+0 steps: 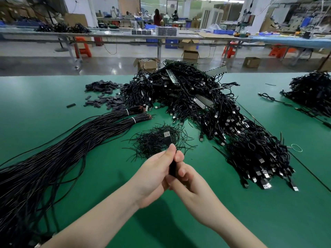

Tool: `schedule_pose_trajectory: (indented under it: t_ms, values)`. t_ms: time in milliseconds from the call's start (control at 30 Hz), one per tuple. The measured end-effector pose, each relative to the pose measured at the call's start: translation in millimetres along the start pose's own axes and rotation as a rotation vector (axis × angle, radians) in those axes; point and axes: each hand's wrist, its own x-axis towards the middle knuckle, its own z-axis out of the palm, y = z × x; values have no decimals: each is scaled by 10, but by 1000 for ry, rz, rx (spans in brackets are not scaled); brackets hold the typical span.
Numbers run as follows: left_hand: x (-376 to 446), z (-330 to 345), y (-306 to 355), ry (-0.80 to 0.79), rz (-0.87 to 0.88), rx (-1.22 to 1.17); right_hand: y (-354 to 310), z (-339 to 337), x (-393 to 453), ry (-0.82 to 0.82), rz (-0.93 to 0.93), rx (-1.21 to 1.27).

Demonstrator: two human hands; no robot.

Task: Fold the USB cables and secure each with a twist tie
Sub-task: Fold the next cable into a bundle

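Both hands meet mid-frame above the green table (197, 221): left hand (152, 178) and right hand (189, 183) both curl round a folded black USB cable (172, 169), thumbs pinched near its top, its silver USB-A plug (167, 135) sticking up past the fingertips. Just behind the plug, a loose heap of thin black twist ties (155, 140) lies on the table. Left of that, long black wire bundles with white ties (71, 140) sweep toward the near-left corner. Right, a big pile of black USB cables (241, 136) runs back to the table's far edge. Small dark flat pieces (105, 93) scattered far left; another black cable heap (311, 92) far right.
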Motion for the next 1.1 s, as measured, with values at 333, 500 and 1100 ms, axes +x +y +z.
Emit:
schedule_pose_trajectory:
  t_ms: [333,500,1100]
  values:
    - [68,-221,181,-12,-125,107,32,-23,79,43,33,-237]
    - [99,-369,202,246,-147,658,32,-34,177,-1,114,-700]
    - [281,-781,77,-148,208,2303,271,-345,988,-708,358,-194]
